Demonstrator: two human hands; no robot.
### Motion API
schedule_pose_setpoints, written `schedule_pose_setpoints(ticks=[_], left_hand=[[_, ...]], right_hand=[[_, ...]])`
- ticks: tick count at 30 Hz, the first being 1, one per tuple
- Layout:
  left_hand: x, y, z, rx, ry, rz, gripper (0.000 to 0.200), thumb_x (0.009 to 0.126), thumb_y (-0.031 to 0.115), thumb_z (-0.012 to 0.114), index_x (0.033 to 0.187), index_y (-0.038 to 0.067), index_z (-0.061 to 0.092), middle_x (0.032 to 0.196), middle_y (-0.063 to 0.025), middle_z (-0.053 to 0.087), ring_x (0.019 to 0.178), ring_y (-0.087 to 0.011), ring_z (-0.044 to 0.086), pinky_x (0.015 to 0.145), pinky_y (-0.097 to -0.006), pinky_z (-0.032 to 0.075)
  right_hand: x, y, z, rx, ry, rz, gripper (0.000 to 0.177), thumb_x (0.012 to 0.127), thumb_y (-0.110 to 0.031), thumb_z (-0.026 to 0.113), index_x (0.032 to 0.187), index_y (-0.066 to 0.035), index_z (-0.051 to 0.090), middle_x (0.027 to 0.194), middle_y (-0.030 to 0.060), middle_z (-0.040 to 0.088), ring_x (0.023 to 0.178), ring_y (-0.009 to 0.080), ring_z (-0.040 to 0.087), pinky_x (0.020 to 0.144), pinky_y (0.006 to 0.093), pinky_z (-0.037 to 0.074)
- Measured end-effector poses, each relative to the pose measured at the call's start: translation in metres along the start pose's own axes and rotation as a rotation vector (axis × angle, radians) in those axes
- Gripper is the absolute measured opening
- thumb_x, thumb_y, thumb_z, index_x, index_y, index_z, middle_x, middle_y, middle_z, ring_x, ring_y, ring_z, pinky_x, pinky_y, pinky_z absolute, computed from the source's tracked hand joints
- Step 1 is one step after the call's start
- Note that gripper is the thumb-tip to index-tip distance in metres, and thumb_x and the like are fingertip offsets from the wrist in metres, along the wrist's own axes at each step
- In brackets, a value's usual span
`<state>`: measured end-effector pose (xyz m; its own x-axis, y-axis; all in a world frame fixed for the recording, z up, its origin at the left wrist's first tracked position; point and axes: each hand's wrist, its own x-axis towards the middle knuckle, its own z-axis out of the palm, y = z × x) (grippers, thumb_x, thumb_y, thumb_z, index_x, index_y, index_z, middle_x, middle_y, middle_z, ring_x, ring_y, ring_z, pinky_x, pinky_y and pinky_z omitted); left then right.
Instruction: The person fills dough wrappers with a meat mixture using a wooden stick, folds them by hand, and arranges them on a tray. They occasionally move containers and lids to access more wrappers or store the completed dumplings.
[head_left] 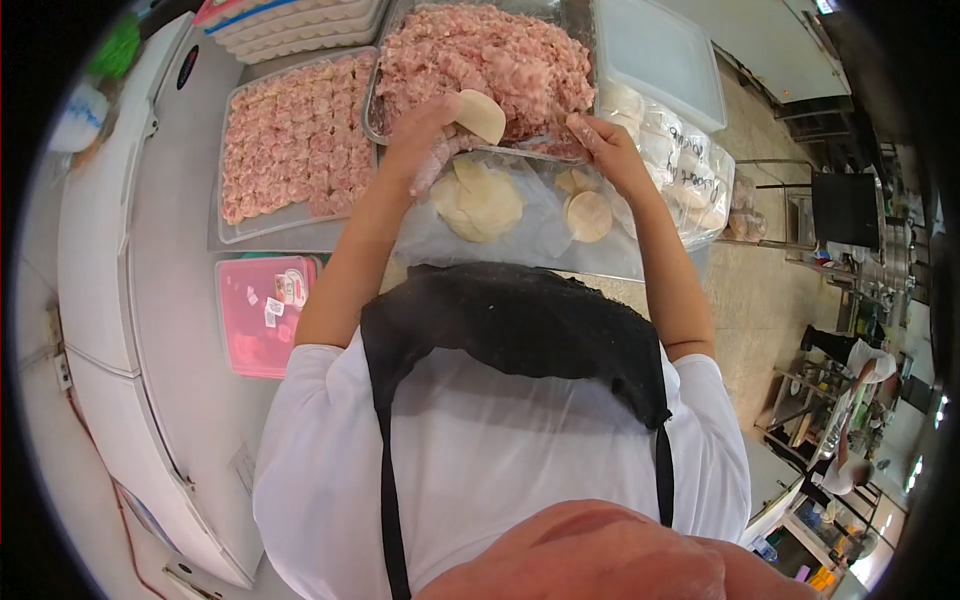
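My left hand [425, 140], smeared with meat, holds a round dumpling wrapper [482, 117] at the near edge of a tray of ground meat [480, 55]. My right hand [612, 152] is closed at the tray's near right corner, its fingers pinched. What they grip is hard to make out against the meat. Below the tray, a stack of round wrappers [478, 203] lies on a plastic sheet [415, 240]. A smaller group of wrappers [588, 216] lies to its right. Filled dumplings [295, 140] sit in tight rows in a tray at the left.
Stacked white trays [300, 28] stand at the back left. A pink lidded box [262, 318] lies at the near left. On the right are a translucent lid [660, 60] and bagged wrapper packs [685, 170]. Two people [845, 475] are far off at the right.
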<state>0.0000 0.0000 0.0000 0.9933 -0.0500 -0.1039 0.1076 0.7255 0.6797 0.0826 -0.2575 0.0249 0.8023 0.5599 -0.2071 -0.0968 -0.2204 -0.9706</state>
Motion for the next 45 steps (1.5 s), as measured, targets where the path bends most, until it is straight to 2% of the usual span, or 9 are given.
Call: schedule_pose_setpoints(ticks=[8,11,17,20,26,29,34,41,45], left_hand=[[0.007,-0.01,0.033,0.197,0.057,0.089,0.035,0.096,0.017,0.041,0.119,-0.007,0.053,0.115,-0.0174,0.058,0.108,-0.0271,0.056,0.096,-0.0402,0.045],[0.013,-0.033,0.005,1.292,-0.13,0.73,0.039,0.095,0.02,0.041,0.12,-0.007,0.052,0.118,-0.0174,0.057,0.108,-0.027,0.056,0.099,-0.0401,0.042],[0.02,-0.025,0.037,-0.07,0.198,0.204,0.037,0.094,0.024,0.045,0.119,-0.001,0.055,0.117,-0.0172,0.059,0.11,-0.0294,0.056,0.095,-0.0385,0.044],[0.026,-0.009,0.017,-0.42,0.066,0.262,0.038,0.093,0.023,0.048,0.123,0.0,0.05,0.118,-0.0171,0.059,0.109,-0.03,0.057,0.095,-0.0399,0.045],[0.002,0.037,-0.016,-0.231,-0.464,0.012,0.034,0.091,0.022,0.054,0.119,0.003,0.057,0.119,-0.0174,0.058,0.106,-0.0277,0.058,0.089,-0.037,0.047],[-0.008,0.054,0.001,1.259,-0.128,0.262,0.032,0.09,0.024,0.057,0.109,-0.002,0.063,0.109,-0.0133,0.065,0.1,-0.0248,0.062,0.088,-0.0335,0.047],[-0.002,0.041,0.001,1.054,0.11,0.305,0.026,0.089,0.019,0.058,0.105,-0.001,0.066,0.104,-0.0112,0.067,0.094,-0.0162,0.061,0.082,-0.0282,0.048],[-0.003,0.021,-0.016,0.313,0.192,0.109,0.04,0.086,0.001,0.048,0.125,0.001,0.053,0.116,-0.0107,0.06,0.099,-0.0183,0.061,0.083,-0.0265,0.049],[-0.001,0.019,-0.01,0.039,0.18,0.046,0.056,0.077,-0.009,0.042,0.132,0.0,0.044,0.118,-0.0145,0.057,0.104,-0.0231,0.06,0.086,-0.0296,0.051]], right_hand=[[0.012,-0.019,0.045,0.27,0.063,0.013,0.027,0.09,-0.032,0.063,0.084,-0.006,0.062,0.056,-0.0085,0.038,0.045,0.0023,0.029,0.042,0.0207,0.019],[0.013,-0.025,0.047,0.291,0.09,0.059,0.023,0.086,-0.026,0.066,0.089,-0.003,0.066,0.059,-0.0045,0.05,0.044,0.0037,0.035,0.04,0.0204,0.022],[0.015,-0.014,0.047,0.183,0.059,0.047,0.025,0.085,-0.027,0.067,0.091,-0.003,0.068,0.063,-0.0028,0.053,0.048,0.0044,0.039,0.042,0.0206,0.027],[0.01,-0.005,0.029,-0.114,0.055,0.046,0.028,0.088,-0.028,0.063,0.1,-0.003,0.068,0.069,0.0004,0.059,0.055,0.0078,0.048,0.049,0.023,0.037],[0.006,-0.03,-0.032,-0.797,0.114,-0.056,0.036,0.092,-0.038,0.054,0.096,-0.005,0.069,0.075,0.0089,0.064,0.063,0.0179,0.055,0.064,0.0316,0.045],[0.003,-0.056,-0.036,-1.267,0.013,-0.105,0.036,0.09,-0.038,0.055,0.083,-0.005,0.069,0.071,0.0144,0.064,0.067,0.027,0.06,0.065,0.0373,0.047],[0.023,-0.046,-0.022,-1.82,-0.089,-0.29,0.022,0.079,-0.025,0.058,0.072,-0.006,0.068,0.074,0.0135,0.067,0.071,0.0307,0.066,0.06,0.0412,0.052],[-0.007,-0.027,-0.018,-1.395,-0.087,-0.143,0.029,0.087,-0.026,0.055,0.079,-0.002,0.069,0.077,0.0188,0.066,0.074,0.0319,0.065,0.065,0.0396,0.051],[-0.011,-0.011,-0.027,-0.708,-0.026,-0.054,0.034,0.092,-0.032,0.057,0.093,-0.001,0.069,0.065,0.0072,0.059,0.063,0.0126,0.053,0.059,0.028,0.042]])
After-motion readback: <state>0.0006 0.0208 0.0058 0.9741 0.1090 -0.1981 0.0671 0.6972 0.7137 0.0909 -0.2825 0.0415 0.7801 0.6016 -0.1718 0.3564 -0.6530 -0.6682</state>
